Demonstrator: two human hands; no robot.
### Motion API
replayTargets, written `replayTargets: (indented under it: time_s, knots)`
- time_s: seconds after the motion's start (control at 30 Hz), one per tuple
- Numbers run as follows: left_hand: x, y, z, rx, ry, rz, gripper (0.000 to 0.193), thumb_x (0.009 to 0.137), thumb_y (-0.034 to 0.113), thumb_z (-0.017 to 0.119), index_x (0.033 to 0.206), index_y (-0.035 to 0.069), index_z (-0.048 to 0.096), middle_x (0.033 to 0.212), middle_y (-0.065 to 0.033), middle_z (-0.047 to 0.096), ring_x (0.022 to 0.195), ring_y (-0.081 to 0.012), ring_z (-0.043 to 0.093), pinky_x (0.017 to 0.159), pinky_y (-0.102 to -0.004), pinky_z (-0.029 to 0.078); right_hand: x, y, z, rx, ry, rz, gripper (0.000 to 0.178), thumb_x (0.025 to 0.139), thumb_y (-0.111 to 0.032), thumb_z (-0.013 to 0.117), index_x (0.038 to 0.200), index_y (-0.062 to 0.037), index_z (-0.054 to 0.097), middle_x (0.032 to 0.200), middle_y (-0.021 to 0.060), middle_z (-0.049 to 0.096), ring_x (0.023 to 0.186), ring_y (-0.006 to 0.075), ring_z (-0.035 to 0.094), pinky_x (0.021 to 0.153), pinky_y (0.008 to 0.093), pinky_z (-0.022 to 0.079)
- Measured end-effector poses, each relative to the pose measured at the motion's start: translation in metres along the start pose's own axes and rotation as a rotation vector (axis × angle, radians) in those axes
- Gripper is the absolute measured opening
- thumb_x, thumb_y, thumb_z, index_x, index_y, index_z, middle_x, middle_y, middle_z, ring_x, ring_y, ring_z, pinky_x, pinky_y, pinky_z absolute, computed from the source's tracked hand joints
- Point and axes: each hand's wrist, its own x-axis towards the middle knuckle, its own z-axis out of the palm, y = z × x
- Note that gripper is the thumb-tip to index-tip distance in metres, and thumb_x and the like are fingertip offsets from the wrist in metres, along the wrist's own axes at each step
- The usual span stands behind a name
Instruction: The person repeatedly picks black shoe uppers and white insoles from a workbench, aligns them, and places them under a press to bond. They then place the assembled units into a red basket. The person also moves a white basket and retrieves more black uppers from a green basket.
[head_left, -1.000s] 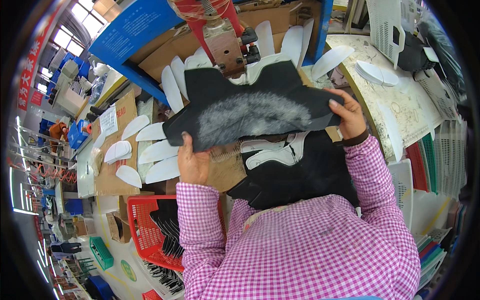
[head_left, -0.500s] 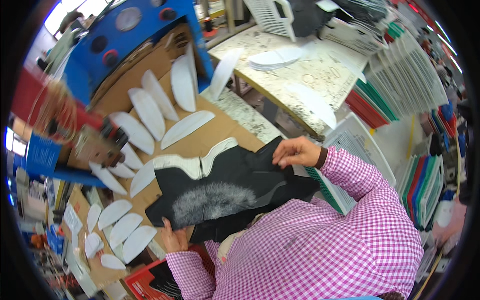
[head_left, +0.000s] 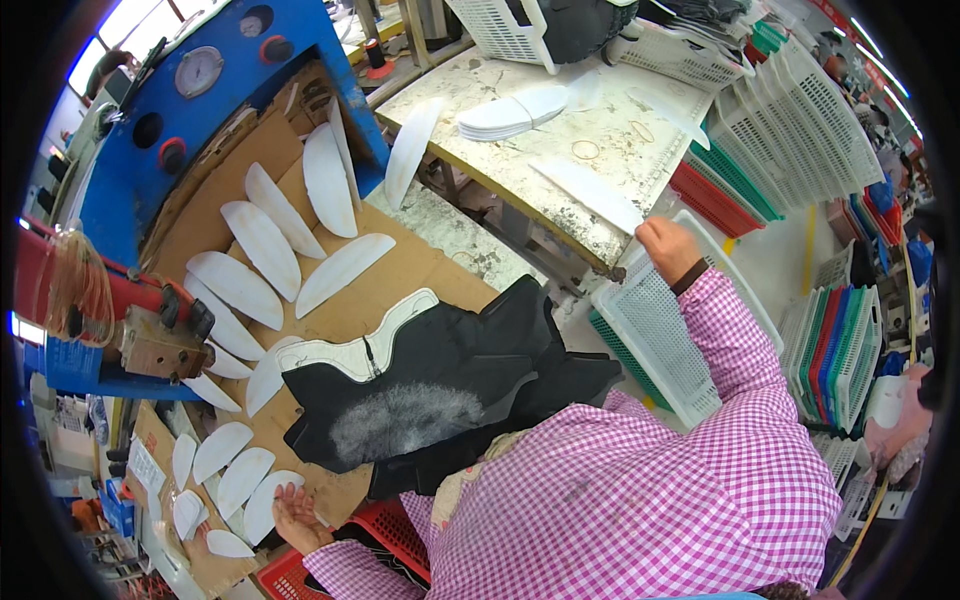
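My right hand [head_left: 669, 250] reaches the front edge of the light table, its fingers closed at the end of a white half-moon piece [head_left: 585, 192] that juts over that edge. My left hand [head_left: 303, 520] is palm up with fingers apart, beside a white half-moon piece [head_left: 262, 508] at lower left; whether they touch I cannot tell. Between my hands a black cut fabric piece [head_left: 460, 350] with a white-edged curve and a whitish fuzzy patch [head_left: 405, 420] lies on the brown cardboard, its near side against my checked garment. Neither hand is on it.
More white half-moon pieces [head_left: 262, 245] lie and lean on the cardboard [head_left: 430, 262] by a blue machine [head_left: 240, 95]. A red machine arm [head_left: 110, 290] juts in at left. White pieces are stacked [head_left: 512, 112] on the light table [head_left: 480, 80]. Plastic baskets [head_left: 660, 330] stand at right.
Both hands have let go of the black fabric. My right hand has moved up and right to the white piece at the table edge; my left hand has moved down and left.
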Motion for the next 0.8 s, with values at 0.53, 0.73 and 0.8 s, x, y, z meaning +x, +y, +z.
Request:
replayTargets:
  time_s: [0.53,0.73,0.8]
  knots:
    - [-0.094,0.081,0.172,-0.533,-0.959,0.213,0.113,0.061,0.043,0.084,0.144,-0.001,0.020,0.145,-0.0224,0.031,0.135,-0.0339,0.031,0.109,-0.0444,0.027,0.101,-0.181,-0.047,2.261,-0.792,0.387,0.011,0.085,-0.009,0.065,0.090,-0.0052,0.056,0.076,0.0039,0.063,0.066,0.0111,0.063,0.058,0.0203,0.052]
    - [-0.081,0.096,0.141,-0.455,-1.001,0.416,0.092,0.066,0.028,0.084,0.139,-0.001,0.035,0.129,-0.0213,0.050,0.124,-0.0328,0.045,0.103,-0.0454,0.037,0.122,-0.238,-0.033,2.117,-0.985,0.277,0.012,0.087,-0.011,0.064,0.087,-0.0096,0.052,0.085,0.0017,0.062,0.072,0.0084,0.059,0.059,0.0198,0.045]
    - [-0.081,0.101,0.129,-0.134,-0.899,0.599,0.088,0.061,0.028,0.085,0.133,0.000,0.044,0.126,-0.0174,0.052,0.120,-0.0306,0.048,0.103,-0.0466,0.037,0.132,-0.248,-0.028,1.958,-0.948,0.173,0.012,0.088,-0.012,0.062,0.087,-0.0108,0.050,0.088,0.0000,0.060,0.076,0.0076,0.058,0.061,0.0195,0.044]
